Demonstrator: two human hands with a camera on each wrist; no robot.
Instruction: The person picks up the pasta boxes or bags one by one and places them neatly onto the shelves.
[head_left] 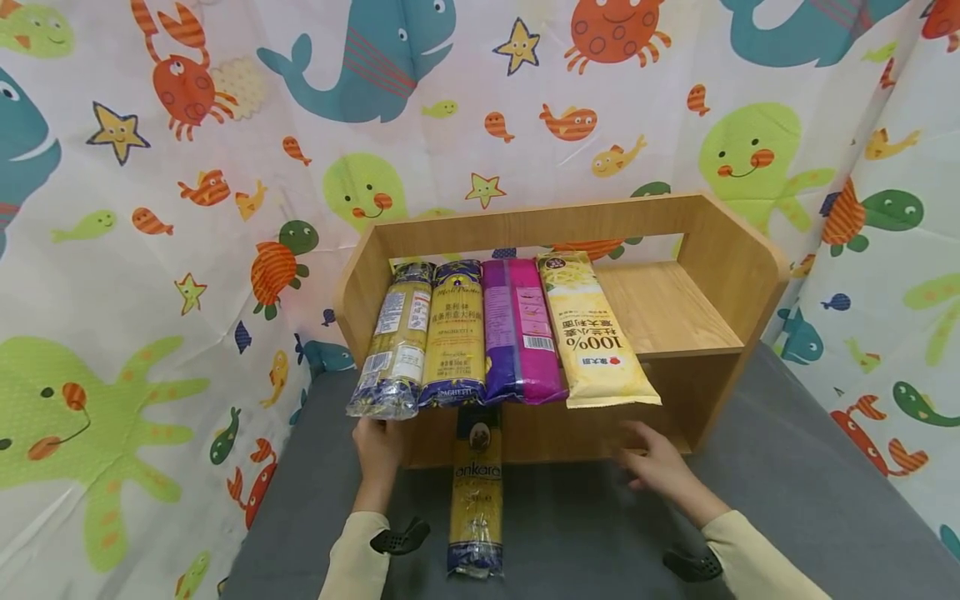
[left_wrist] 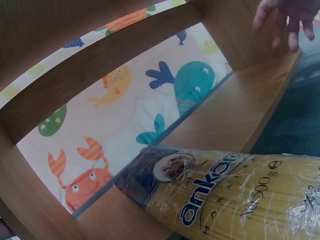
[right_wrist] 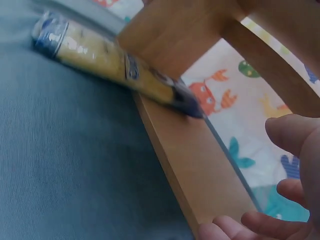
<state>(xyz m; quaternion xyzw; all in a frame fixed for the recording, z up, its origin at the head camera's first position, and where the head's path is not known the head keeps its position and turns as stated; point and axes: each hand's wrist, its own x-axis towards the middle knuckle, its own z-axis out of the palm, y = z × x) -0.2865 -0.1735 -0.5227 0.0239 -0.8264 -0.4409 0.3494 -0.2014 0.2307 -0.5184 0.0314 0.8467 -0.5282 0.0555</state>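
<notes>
A yellow and dark-blue ankara pasta pack [head_left: 477, 492] has its far end on the lower board of a wooden shelf [head_left: 712, 242], its near end out over the grey cloth. My left hand [head_left: 378, 458] is left of it, raised under the front of a clear spaghetti pack [head_left: 392, 342]; its fingertips are hidden behind that pack. My right hand [head_left: 656, 467] is by the shelf's lower right part, below a cream pasta pack [head_left: 592, 333]. In the right wrist view its fingers [right_wrist: 285, 140] are spread and loosely bent, with nothing between them.
On the upper board a yellow spaghetti pack [head_left: 453, 333] and a magenta-purple pack [head_left: 521, 333] lie between the outer two, all reaching past its front edge. Grey cloth [head_left: 570, 533] covers the surface below. A curtain [head_left: 465, 133] printed with sea animals hangs behind.
</notes>
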